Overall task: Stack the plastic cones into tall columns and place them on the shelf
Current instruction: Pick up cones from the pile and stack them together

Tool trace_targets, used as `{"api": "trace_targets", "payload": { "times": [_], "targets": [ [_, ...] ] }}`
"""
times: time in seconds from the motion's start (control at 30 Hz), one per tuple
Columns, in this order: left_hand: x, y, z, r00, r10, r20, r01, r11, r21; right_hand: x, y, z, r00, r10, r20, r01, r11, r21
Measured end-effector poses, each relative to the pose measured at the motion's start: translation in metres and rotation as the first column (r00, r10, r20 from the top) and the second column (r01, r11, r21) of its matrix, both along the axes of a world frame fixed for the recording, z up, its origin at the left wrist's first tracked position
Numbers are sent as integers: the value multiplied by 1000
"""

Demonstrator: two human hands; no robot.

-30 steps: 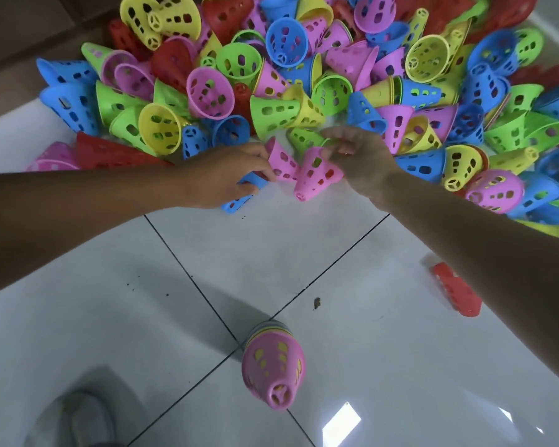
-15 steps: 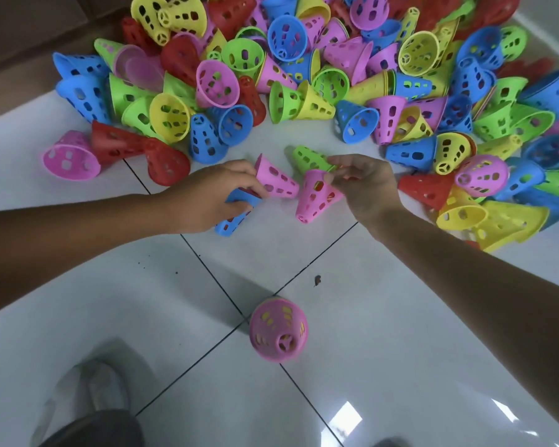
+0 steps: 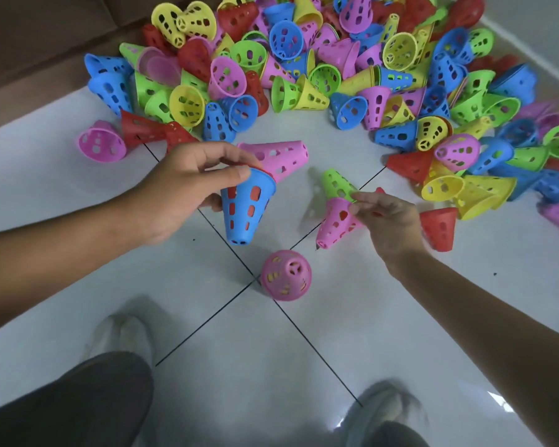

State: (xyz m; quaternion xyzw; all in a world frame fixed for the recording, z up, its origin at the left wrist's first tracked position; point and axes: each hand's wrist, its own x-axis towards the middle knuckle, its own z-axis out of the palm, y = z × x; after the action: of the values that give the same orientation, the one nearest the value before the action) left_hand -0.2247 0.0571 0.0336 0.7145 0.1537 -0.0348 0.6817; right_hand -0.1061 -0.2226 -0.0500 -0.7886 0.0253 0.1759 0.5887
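Note:
A big heap of perforated plastic cones [image 3: 320, 59] in several colours covers the far floor. My left hand [image 3: 181, 188] grips a blue cone [image 3: 244, 211] by its wide rim, with red showing through its holes; a pink cone [image 3: 278, 158] sticks out behind my fingers. My right hand [image 3: 384, 217] pinches a pink cone [image 3: 334, 222] by its wide end, tip pointing down, with a green cone [image 3: 336, 183] held against it. Between both hands, a short upright stack topped by a pink cone [image 3: 286, 274] stands on the floor.
White glossy tiled floor [image 3: 304, 366] with dark grout lines. A loose red cone [image 3: 439, 227] lies right of my right hand, a pink one [image 3: 100, 145] at the heap's left edge. My shoes [image 3: 123, 333] and dark trouser legs are at the bottom. Brown flooring at upper left.
Both hands have drawn back from the heap toward me, lifting their cones off the floor. The blue cone in my left hand has swung tip-down. The camera has tilted down, showing my feet.

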Motion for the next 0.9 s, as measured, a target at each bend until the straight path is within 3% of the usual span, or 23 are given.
{"api": "trace_targets", "payload": {
  "times": [0.17,0.47,0.9],
  "targets": [
    [-26,-14,19,995,-47,-90,16,948,-318,-31,-13,21,995,-97,-14,98,992,83],
    [-64,-38,14,954,-201,-221,70,870,-488,-73,-27,35,990,-139,-18,140,984,107],
    [-69,-49,-15,898,-192,-395,78,955,-288,-80,-15,43,996,-89,7,87,990,111]
  ]
}}
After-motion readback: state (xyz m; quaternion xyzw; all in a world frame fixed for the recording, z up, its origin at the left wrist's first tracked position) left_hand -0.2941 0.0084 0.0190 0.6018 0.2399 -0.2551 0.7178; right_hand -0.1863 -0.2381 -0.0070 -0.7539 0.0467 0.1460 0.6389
